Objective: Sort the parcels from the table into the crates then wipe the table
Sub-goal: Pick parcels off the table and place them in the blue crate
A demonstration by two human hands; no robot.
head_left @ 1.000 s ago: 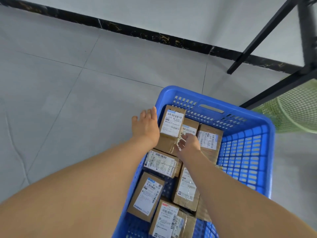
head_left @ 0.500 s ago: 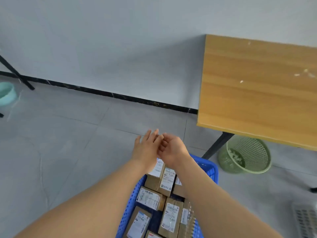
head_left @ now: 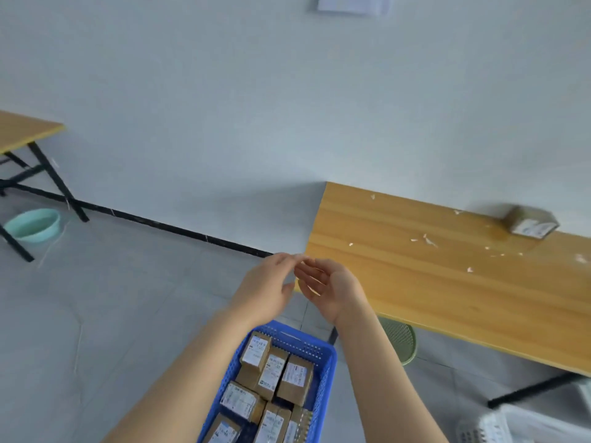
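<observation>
- Far left, a light-wood folding table with black legs (head_left: pixel 27 131) stands by the wall, and a pale teal plastic basin (head_left: pixel 33 227) sits on the floor under it. Neither looks to matter for the sorting.
- The left hand (head_left: pixel 263 290) is up in mid-air, empty, fingers loose and slightly bent.
- Below the forearms is the blue perforated plastic crate (head_left: pixel 327 378) on the floor, packed with small brown cardboard parcels with white labels (head_left: pixel 295 378).
- The right hand (head_left: pixel 329 290) is palm up, fingers relaxed, holding nothing. Its tips nearly meet those of the left hand.
- A round green mesh bin (head_left: pixel 401 343) sits under the long light-wood worktop (head_left: pixel 447 302), which is dotted with small white paper scraps (head_left: pixel 427 239).
- One taped brown cardboard parcel (head_left: pixel 529 222) lies at the far right of the worktop near the wall, well apart from both hands.
- My read: it is a light, stiff box, though the tape may be slick. Take it across two opposite side faces, thumb against fingers, not by the label.
- Bottom right, a white plastic crate (head_left: pixel 527 423) shows only as a blur.
- Wiping looks to come after that parcel goes.
</observation>
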